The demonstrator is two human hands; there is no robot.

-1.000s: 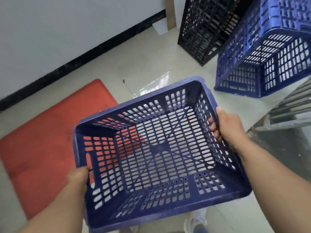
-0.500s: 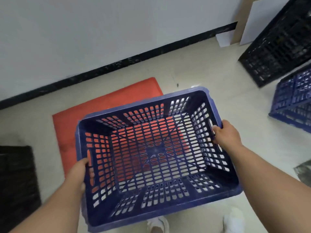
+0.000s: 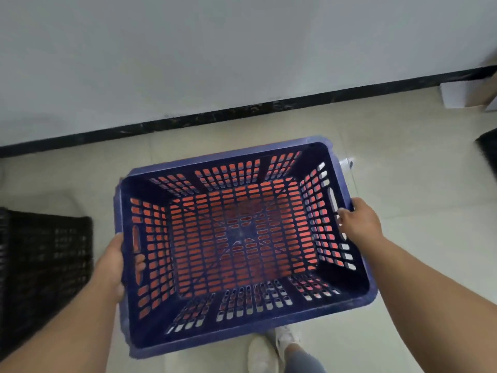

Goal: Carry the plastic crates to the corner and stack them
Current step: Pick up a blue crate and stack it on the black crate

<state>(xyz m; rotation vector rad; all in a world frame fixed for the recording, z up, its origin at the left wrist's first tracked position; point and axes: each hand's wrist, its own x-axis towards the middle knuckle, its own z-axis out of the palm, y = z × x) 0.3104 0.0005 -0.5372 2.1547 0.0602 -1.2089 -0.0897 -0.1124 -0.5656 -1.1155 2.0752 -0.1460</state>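
Now left hand (image 3: 111,267) and right hand (image 3: 360,222) grip the blue crate (image 3: 243,337) (empty), red mat (image 3: 242,211) showing through.

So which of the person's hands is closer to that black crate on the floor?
The left. The left hand grips the blue crate on the side facing the black crate, which lies just beyond it. The right hand holds the opposite side, across the blue crate.

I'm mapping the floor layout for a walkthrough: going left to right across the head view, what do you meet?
black crate → left hand → blue crate, with something red under it showing through the holes → right hand → white box by the wall
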